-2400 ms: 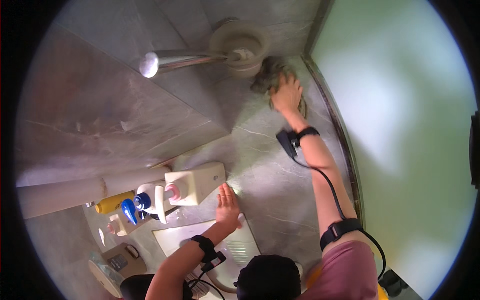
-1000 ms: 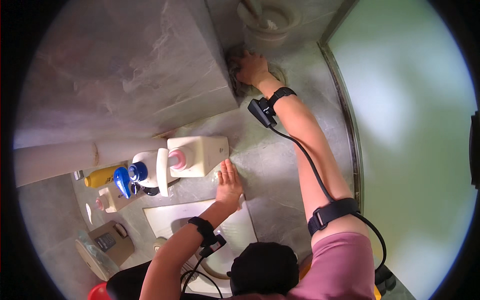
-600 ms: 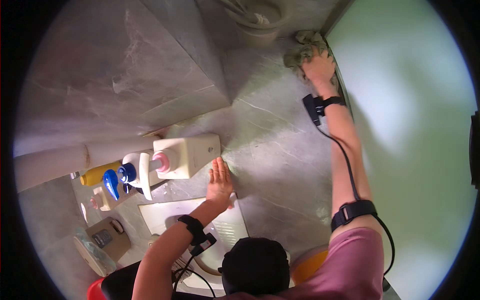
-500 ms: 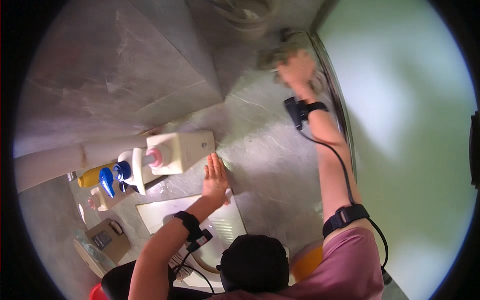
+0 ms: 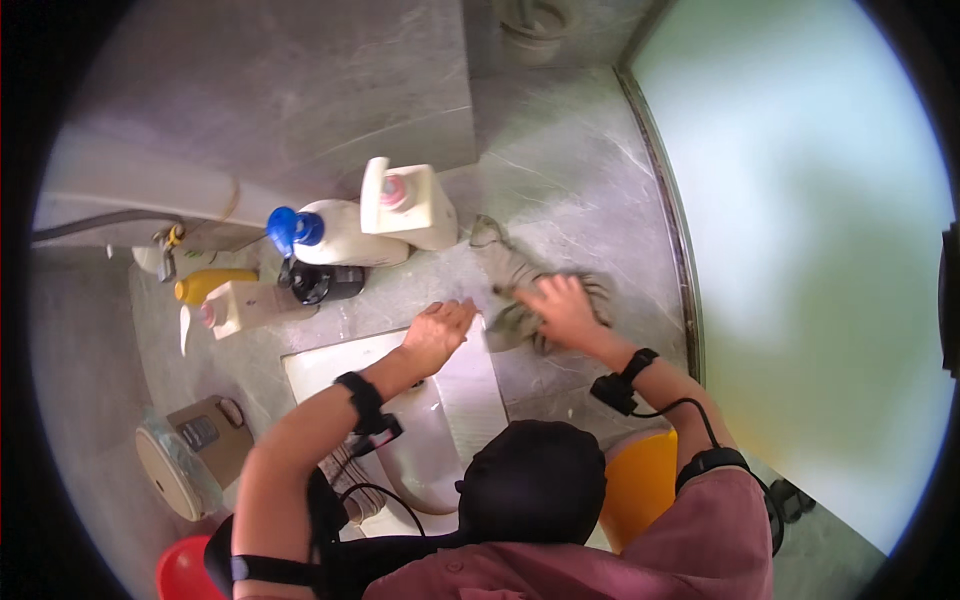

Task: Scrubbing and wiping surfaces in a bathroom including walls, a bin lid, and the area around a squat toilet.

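Observation:
My right hand (image 5: 560,305) presses a crumpled grey-green cloth (image 5: 510,275) flat on the grey marble counter (image 5: 560,190), just right of the white basin (image 5: 470,390). The cloth spreads out under and around my fingers. My left hand (image 5: 437,335) lies flat on the basin's back rim, fingers apart, holding nothing. Both wrists wear black bands with cables.
Behind the basin stand a cream bottle with a pink cap (image 5: 405,205), a white bottle with a blue cap (image 5: 330,235), a yellow bottle (image 5: 210,283) and a small cream bottle (image 5: 240,305). A pale green pane (image 5: 800,250) borders the counter's right. A brown box (image 5: 205,435) sits lower left.
My right hand has drawn the cloth from the far corner by the pane back to the counter beside the basin. My left hand has stayed on the basin rim.

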Available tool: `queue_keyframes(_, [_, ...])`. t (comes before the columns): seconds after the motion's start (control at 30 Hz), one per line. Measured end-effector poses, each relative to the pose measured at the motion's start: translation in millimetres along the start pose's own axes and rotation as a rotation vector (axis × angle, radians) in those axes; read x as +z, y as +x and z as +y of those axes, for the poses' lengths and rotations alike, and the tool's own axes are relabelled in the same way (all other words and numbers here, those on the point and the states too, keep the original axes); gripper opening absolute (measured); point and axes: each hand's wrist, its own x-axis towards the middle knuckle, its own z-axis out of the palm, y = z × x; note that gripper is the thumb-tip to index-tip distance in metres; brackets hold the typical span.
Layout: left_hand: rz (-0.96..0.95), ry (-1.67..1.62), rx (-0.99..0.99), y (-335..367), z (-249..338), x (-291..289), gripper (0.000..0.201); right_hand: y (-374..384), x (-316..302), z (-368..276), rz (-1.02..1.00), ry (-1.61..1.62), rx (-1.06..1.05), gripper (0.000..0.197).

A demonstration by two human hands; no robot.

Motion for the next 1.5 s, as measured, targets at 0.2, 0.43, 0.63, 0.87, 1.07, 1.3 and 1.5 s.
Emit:
queue_keyframes(0.2, [0.522,0.213,0.071,12,-11,-163,0.046,93,-12,73,0.564,-0.142,0.775,0.049])
queue_keyframes(0.43, [0.565,-0.094,-0.457,51,-45,-198,0.036,84,4,-42,0.293,0.067,0.319,0.053])
queue_keyframes(0.63, [0.459,-0.192,-0.503,9,-16,-217,0.019,11,15,-28,0.131,0.055,0.045,0.053])
queue_keyframes(0.87, [0.263,-0.182,-0.700,-96,29,-298,0.012,109,8,17,0.571,-0.130,0.730,0.053])
queue_keyframes(1.07, [0.140,-0.145,-0.865,-202,14,-294,0.013,97,21,-62,0.443,-0.082,0.321,0.066])
queue_keyframes(1.3, [-0.026,0.022,-0.932,-319,-39,-256,0.014,101,-28,-66,-0.163,0.255,0.226,0.067])
queue_keyframes(1.5, [0.015,0.150,-0.995,-393,-111,-243,0.014,163,-140,-91,0.181,0.567,0.115,0.066])
